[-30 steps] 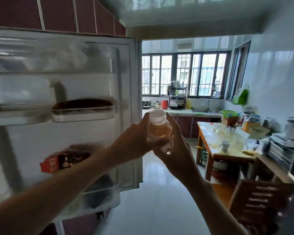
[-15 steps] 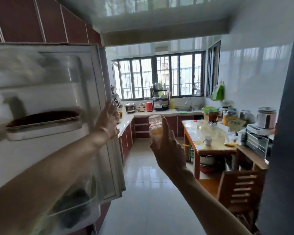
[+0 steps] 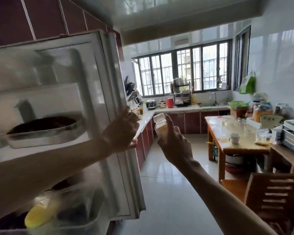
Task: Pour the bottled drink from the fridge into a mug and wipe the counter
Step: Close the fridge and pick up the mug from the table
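My right hand (image 3: 174,145) holds a small clear bottle (image 3: 160,126) of pale amber drink with a white cap, upright at chest height in the middle of the view. My left hand (image 3: 124,131) grips the outer edge of the white fridge door (image 3: 71,102), which stands open on the left. A white mug (image 3: 234,138) sits on the wooden table (image 3: 241,146) at the right. The white counter (image 3: 176,109) runs along the left wall and under the window.
Door shelves hold a dark dish (image 3: 42,128) and a yellow item (image 3: 39,214). A wooden chair (image 3: 271,197) stands at lower right. Jars and appliances (image 3: 261,114) crowd the table's far side. A dish rack (image 3: 182,95), a red kettle (image 3: 170,102) and a sink (image 3: 210,104) line the back counter.
My left hand let go of the bottle and took the fridge door's edge. The door has swung towards closing. My right hand keeps the bottle.
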Tool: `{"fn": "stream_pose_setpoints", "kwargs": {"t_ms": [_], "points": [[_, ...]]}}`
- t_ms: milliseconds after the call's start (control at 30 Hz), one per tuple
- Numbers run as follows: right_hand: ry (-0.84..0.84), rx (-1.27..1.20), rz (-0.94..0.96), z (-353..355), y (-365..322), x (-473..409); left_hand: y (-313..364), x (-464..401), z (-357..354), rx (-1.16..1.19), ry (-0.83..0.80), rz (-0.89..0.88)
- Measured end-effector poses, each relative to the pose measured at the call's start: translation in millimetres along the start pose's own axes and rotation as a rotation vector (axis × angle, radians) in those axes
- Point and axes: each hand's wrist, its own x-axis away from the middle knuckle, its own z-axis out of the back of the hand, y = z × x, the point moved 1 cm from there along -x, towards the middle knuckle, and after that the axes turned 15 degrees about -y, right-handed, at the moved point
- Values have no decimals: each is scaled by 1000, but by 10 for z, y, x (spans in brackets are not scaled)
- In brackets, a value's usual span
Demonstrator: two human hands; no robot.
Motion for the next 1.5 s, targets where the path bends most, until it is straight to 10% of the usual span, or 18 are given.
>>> {"fn": "stream_pose_setpoints", "kwargs": {"t_ms": [233, 767, 1500], "points": [[-198, -211, 135, -560, -494, -227, 126, 1417, 507, 71, -161, -8], [-404, -230, 680, -2114, -3038, 503, -198, 4006, 578, -114, -527, 832], [-510, -121, 876, -2973, -4454, 764, -1510, 5889, -2129, 102, -511, 1268]]}}
